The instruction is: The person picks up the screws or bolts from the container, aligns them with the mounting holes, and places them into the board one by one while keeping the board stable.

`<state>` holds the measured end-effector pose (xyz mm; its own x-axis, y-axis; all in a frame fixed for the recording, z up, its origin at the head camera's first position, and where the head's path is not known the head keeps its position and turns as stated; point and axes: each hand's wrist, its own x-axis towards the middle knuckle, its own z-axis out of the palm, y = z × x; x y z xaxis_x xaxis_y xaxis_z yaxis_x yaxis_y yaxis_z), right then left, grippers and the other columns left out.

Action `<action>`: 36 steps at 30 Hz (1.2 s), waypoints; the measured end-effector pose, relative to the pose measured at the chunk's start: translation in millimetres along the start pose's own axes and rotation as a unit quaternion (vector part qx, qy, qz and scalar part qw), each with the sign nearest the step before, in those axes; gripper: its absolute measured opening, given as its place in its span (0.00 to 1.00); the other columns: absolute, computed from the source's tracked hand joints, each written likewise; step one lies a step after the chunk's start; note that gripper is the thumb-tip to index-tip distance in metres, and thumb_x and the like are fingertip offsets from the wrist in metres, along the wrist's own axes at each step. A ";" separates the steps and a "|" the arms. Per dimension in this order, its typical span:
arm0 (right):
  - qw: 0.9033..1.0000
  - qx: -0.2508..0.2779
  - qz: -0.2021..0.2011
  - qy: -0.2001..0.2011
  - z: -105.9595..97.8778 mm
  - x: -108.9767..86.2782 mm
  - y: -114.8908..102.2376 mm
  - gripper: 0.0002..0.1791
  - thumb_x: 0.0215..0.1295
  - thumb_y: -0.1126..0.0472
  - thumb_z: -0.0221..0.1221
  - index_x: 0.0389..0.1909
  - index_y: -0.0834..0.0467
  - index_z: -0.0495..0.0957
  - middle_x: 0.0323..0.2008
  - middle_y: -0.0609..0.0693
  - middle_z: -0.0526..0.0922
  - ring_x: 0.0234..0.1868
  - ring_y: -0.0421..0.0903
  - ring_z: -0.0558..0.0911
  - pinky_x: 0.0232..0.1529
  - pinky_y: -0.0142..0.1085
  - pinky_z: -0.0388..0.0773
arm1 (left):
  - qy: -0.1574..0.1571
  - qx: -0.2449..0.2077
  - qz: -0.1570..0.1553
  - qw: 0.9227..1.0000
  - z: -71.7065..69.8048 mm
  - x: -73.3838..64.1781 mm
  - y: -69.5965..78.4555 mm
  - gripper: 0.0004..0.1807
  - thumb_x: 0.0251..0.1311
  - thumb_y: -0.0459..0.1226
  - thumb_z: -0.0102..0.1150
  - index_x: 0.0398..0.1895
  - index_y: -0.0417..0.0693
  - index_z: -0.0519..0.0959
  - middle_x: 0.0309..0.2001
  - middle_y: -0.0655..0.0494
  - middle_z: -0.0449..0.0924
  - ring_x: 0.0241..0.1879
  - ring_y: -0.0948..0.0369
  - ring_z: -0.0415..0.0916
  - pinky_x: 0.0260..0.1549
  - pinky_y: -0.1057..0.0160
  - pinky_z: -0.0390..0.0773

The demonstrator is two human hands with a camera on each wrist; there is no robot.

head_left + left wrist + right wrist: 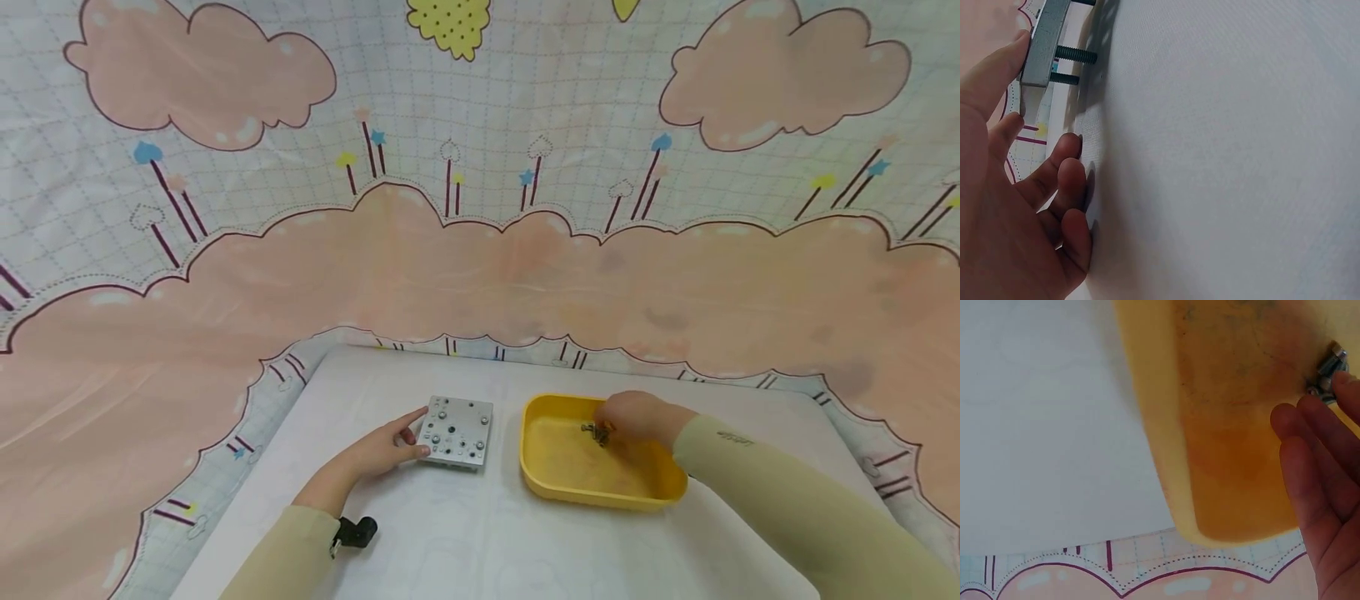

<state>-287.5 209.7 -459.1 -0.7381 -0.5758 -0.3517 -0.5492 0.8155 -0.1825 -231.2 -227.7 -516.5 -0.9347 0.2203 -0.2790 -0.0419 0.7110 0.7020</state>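
Note:
A silver metal plate (455, 431) with several screws set in its top lies left of centre in the head view. My left hand (381, 451) holds it at its left edge by thumb and index finger. In the left wrist view, threaded screw shanks (1077, 55) stick out from the plate's underside, and the other fingers are bent near the table. My right hand (641, 418) reaches into a yellow tray (528, 450). Its fingertips are at a small cluster of loose screws (1330, 362); whether they pinch one is hidden.
A white cloth (480, 550) covers the table beneath the plate and tray. A patterned curtain (480, 275) hangs behind it and on both sides. A black device (356, 532) is strapped at the left wrist.

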 end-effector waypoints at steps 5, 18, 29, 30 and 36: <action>0.999 -0.037 -0.014 0.000 4.5 4.0 0.6 0.07 0.62 0.67 0.65 0.33 0.51 0.83 0.27 0.43 0.75 0.32 0.45 0.71 0.47 0.44 0.75 | 0.004 -0.002 -0.002 1.000 0.5 1.1 0.3 0.46 0.57 0.54 0.69 0.77 0.63 0.59 0.44 0.55 0.71 0.33 0.58 0.68 0.32 0.60 0.68; 0.998 -0.059 -0.021 -0.004 9.0 8.7 -0.7 0.10 0.62 0.67 0.65 0.25 0.52 0.77 0.22 0.44 0.70 0.28 0.44 0.69 0.37 0.39 0.70 | 0.011 0.005 0.002 1.000 -0.1 -1.3 3.3 0.45 0.56 0.54 0.69 0.77 0.64 0.60 0.44 0.55 0.71 0.34 0.59 0.67 0.33 0.60 0.68; 0.999 -0.033 -0.011 -0.014 10.4 10.3 -1.6 0.13 0.60 0.67 0.67 0.23 0.52 0.74 0.21 0.44 0.68 0.28 0.45 0.69 0.38 0.41 0.69 | 0.005 0.004 0.005 1.000 -0.7 -0.7 -1.7 0.45 0.56 0.54 0.69 0.77 0.65 0.59 0.44 0.55 0.71 0.33 0.58 0.67 0.33 0.59 0.67; 0.999 -0.032 -0.012 -0.013 10.0 9.8 -2.3 0.13 0.60 0.67 0.67 0.23 0.53 0.73 0.21 0.44 0.68 0.27 0.44 0.69 0.37 0.41 0.68 | 0.003 0.006 0.007 1.000 -1.1 -0.9 -1.6 0.45 0.57 0.54 0.69 0.77 0.65 0.59 0.44 0.55 0.71 0.33 0.58 0.66 0.33 0.59 0.67; 1.000 -0.010 -0.011 -0.007 8.7 6.9 -4.6 0.11 0.60 0.68 0.66 0.25 0.54 0.75 0.22 0.44 0.69 0.29 0.44 0.69 0.37 0.40 0.68 | -0.010 0.025 0.017 1.000 -2.1 0.2 -1.6 0.46 0.59 0.55 0.66 0.78 0.64 0.56 0.44 0.55 0.70 0.34 0.59 0.66 0.34 0.59 0.67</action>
<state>-286.6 202.5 -468.7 -0.7207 -0.5923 -0.3603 -0.5725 0.8015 -0.1726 -232.1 -230.2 -516.3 -0.9278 0.2576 -0.2699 0.0069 0.7351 0.6779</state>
